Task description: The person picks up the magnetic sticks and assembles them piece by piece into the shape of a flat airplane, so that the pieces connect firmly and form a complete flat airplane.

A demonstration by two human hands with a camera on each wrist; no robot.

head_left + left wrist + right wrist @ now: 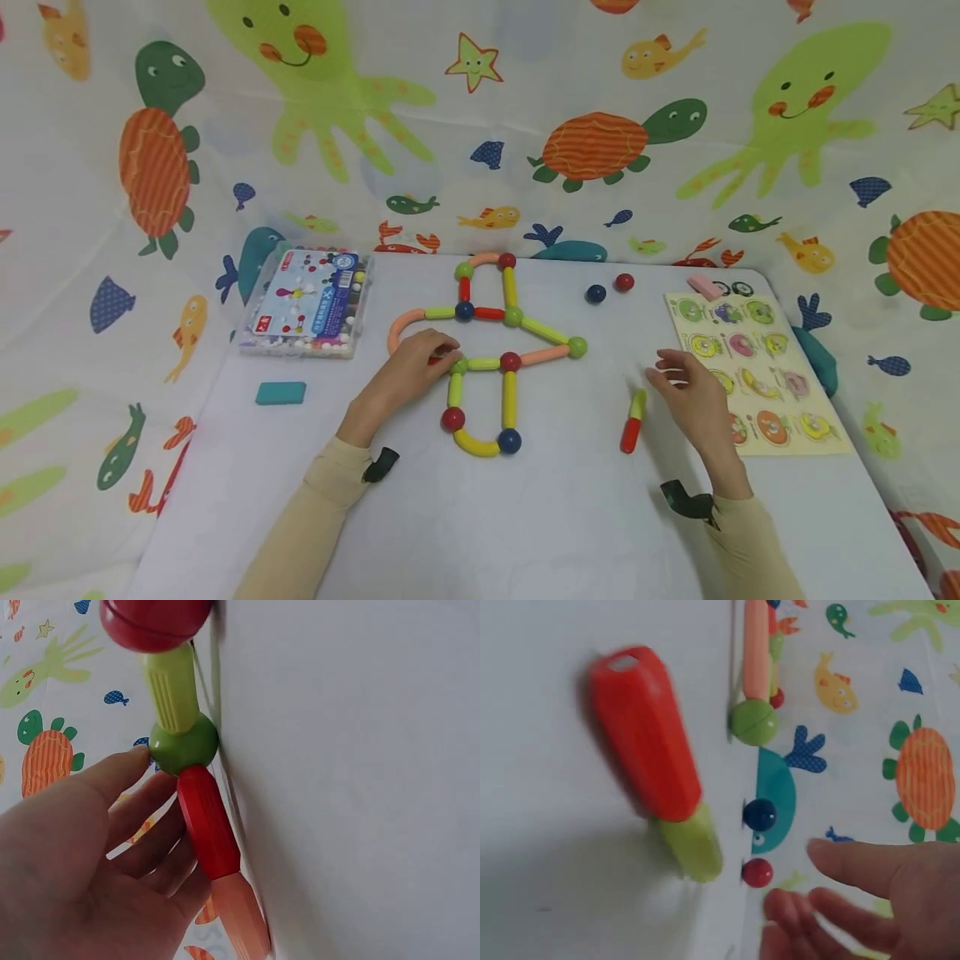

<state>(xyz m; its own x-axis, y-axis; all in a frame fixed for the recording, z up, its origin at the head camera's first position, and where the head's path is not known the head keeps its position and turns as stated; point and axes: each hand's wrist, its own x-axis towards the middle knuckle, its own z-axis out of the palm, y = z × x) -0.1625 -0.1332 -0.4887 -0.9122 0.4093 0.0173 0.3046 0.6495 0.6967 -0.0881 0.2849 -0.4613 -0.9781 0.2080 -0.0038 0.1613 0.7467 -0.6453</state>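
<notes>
A flat figure of magnetic sticks and balls lies mid-table. My left hand [411, 367] is at its left side, thumb and fingertips pinching a green ball [184, 742]. From that ball run a red stick [210, 821] and a yellow-green stick [171, 686], the latter reaching a red ball [510, 362]. An orange curved stick [402, 327] is partly hidden behind the hand. My right hand [693, 400] hovers with loosely bent fingers, holding nothing. Left of it lie a red stick [630, 436] and a yellow-green stick [638, 403], joined end to end.
A loose blue ball [596, 293] and red ball [624, 282] sit at the back. A sticker sheet [757, 383] with a pink block [704, 287] lies right. At left are a clear parts box [306, 304] and a teal block [281, 393]. A printed cloth hangs behind.
</notes>
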